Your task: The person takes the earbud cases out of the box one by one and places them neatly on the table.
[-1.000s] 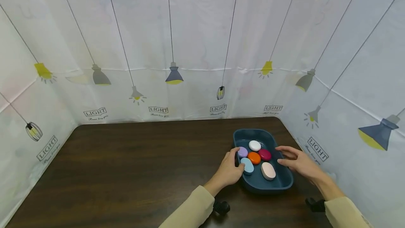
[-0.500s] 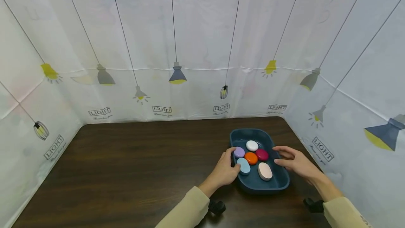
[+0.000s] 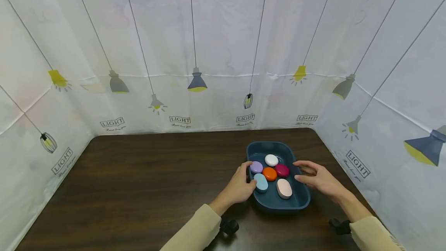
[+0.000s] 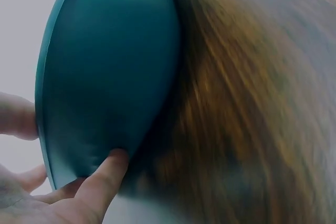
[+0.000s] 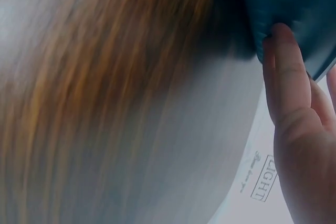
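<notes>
A dark blue rectangular tray [image 3: 300, 196] with rounded corners is on the right side of the table. My left hand [image 3: 238, 187] grips its left side, thumb at the rim and fingers against the outer wall [image 4: 110, 56]. On the opposite side my right hand [image 3: 318, 180] holds the tray, fingers along the outside. Inside lie smooth, pebble-like pieces: white [image 3: 271, 160], purple [image 3: 256, 167], orange [image 3: 269, 174], dark pink [image 3: 282, 170], light blue [image 3: 260, 183] and pale pink [image 3: 284, 188]. The purple and light blue ones sit nearest my left fingers.
The dark wooden table [image 3: 156, 189] stretches away to the left. White curtains printed with lamps [image 3: 223, 49] hang behind it and along both sides, the right one close to my right arm. Black wrist mounts [image 3: 229, 227] stick out below the sleeves.
The tray and both hands have shifted left across the table together, with the pieces staying in the same arrangement. The head view has turned slightly left.
</notes>
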Demonstrator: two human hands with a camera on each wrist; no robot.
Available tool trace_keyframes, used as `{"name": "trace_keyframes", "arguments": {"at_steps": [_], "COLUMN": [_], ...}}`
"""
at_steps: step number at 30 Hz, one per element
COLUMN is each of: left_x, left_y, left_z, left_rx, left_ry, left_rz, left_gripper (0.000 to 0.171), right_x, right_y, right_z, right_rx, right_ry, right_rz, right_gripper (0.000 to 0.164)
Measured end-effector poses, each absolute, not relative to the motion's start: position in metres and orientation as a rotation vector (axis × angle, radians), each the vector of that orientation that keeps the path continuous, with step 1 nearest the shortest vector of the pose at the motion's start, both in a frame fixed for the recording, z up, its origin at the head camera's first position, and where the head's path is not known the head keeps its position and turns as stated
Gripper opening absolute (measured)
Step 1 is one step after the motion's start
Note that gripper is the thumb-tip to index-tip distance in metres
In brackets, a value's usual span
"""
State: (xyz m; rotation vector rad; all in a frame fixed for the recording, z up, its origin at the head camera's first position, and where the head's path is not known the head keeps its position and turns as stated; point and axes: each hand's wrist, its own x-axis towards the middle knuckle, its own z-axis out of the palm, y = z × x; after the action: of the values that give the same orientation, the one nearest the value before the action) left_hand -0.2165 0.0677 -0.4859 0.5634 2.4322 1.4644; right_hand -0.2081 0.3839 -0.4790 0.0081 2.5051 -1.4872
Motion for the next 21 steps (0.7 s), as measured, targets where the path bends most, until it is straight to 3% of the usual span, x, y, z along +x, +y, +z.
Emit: {"name": "trace_keyframes", "arguments": {"at_steps": [21], "left_x": [-0.217], "left_y": [0.033], "left_z": [-0.487], "left_rx": [0.548], "left_ry": [2.437], "left_rz": [1.473], "left_gripper": [0.059], "right_x": [-0.215], "right_y": [0.352], "right_z": [-0.478], "right_rx": [-0.025], "right_ry": [2.483], "right_rz": [-1.492], "right_gripper": [0.062]}}
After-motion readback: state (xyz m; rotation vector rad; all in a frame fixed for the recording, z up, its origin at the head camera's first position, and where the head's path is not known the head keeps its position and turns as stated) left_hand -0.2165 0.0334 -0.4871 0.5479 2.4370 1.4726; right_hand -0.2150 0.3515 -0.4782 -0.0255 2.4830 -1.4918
